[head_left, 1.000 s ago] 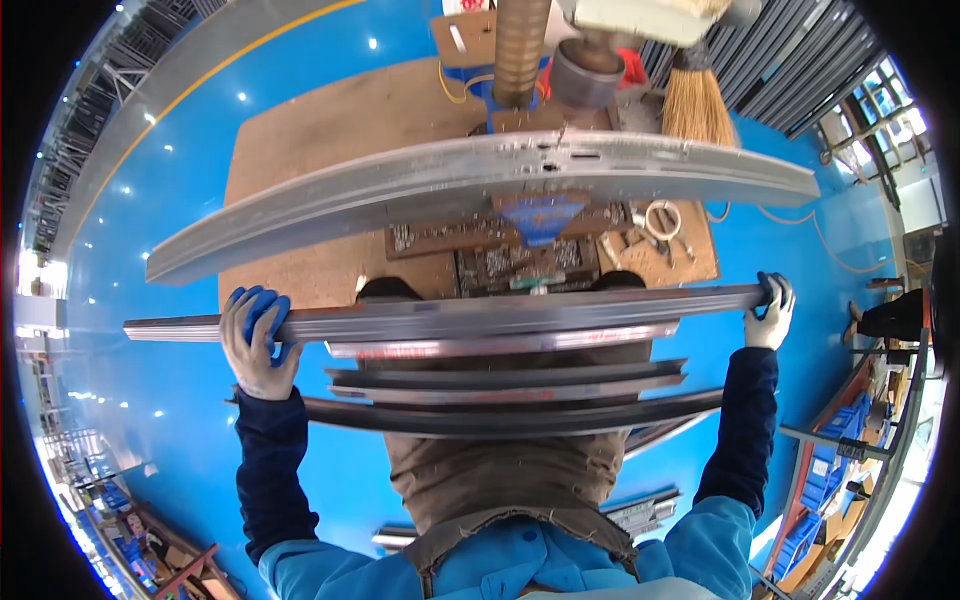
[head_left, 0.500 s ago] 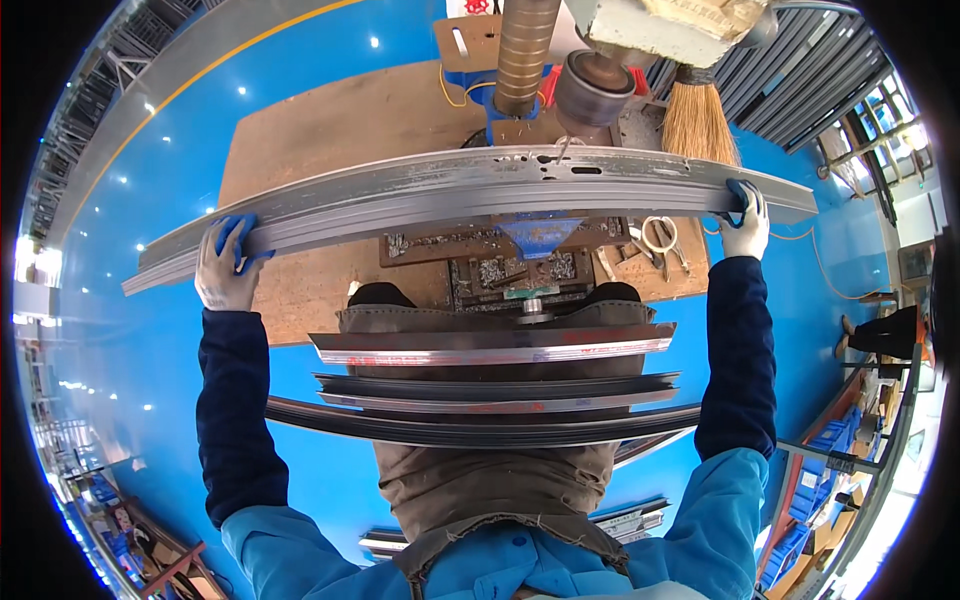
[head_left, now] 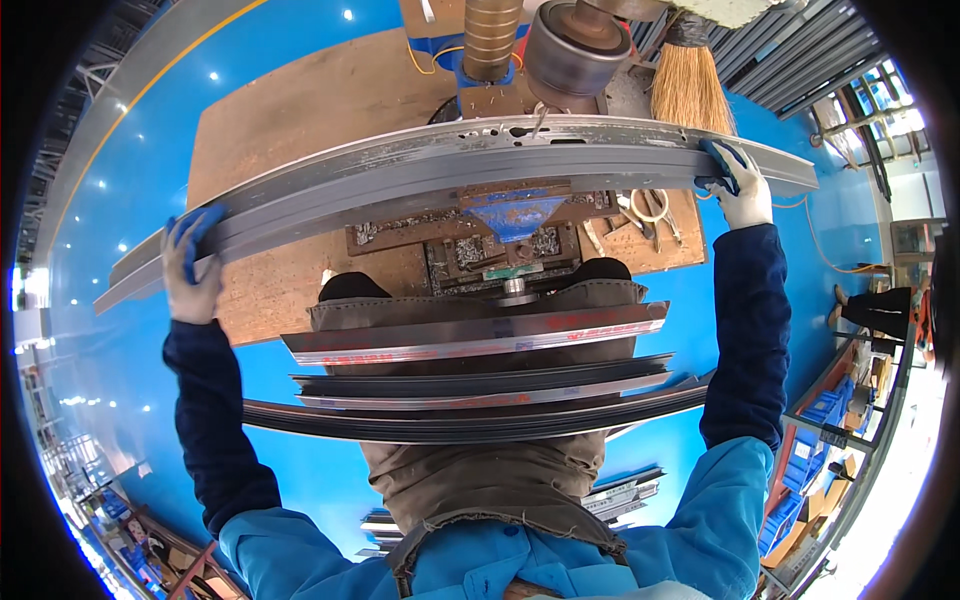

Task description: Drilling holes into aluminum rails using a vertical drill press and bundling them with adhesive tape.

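Note:
A long grey metal profile (head_left: 400, 190) spans the view from left to right, with slots and holes along its upper face near the middle. My left hand (head_left: 193, 262), in a white and blue glove, is wrapped round its left part, somewhat blurred. Near the right end, my gloved right hand (head_left: 738, 185) grips the same profile with fingers over its far edge. Close behind the holes, a thin drill bit (head_left: 539, 120) hangs under the drill chuck (head_left: 565, 55); whether it touches the metal, I cannot tell. Below the profile is a blue vise-like block (head_left: 515, 215).
Several shorter profiles (head_left: 480, 335) lie across my lap. The machine's column (head_left: 490, 40) and a straw brush (head_left: 692, 90) stand beyond. A white ring (head_left: 650, 206) and hand tools lie on the wooden board (head_left: 290, 130). Racks with blue bins (head_left: 800, 465) are at right.
The background has shifted left and upward in the picture. Both hands keep hold of the profile, which seems slightly tilted, its near face showing broader and smoother.

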Motion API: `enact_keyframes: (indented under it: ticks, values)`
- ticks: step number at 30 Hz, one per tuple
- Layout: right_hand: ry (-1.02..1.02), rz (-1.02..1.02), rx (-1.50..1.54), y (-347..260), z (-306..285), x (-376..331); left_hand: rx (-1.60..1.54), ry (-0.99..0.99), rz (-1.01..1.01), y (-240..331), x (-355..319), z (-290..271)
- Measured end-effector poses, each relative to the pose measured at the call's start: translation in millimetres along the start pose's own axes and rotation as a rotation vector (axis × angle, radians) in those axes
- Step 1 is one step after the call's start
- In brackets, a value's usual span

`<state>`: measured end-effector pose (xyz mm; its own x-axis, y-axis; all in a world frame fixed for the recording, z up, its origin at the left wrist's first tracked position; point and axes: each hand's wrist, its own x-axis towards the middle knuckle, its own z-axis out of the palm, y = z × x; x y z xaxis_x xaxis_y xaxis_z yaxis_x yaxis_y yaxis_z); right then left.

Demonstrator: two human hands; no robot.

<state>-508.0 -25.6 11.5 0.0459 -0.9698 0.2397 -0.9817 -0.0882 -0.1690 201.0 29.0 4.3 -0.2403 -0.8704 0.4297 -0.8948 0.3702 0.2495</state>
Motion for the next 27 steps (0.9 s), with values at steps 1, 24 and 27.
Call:
enact_keyframes:
  ticks: [1, 24, 27]
  values:
    - [-0.005, 0.01, -0.011, -7, -3, -1, -0.022, 0.067, 0.018, 33, 11, 15]
    - [0.139, -0.203, -0.118, -86, 15, -2, 0.163, 0.15, 0.158, 130, 47, 52]
    - [0.1, -0.252, -0.086, -95, 0, 2, 0.209, 0.162, 0.142, 133, 59, 69]
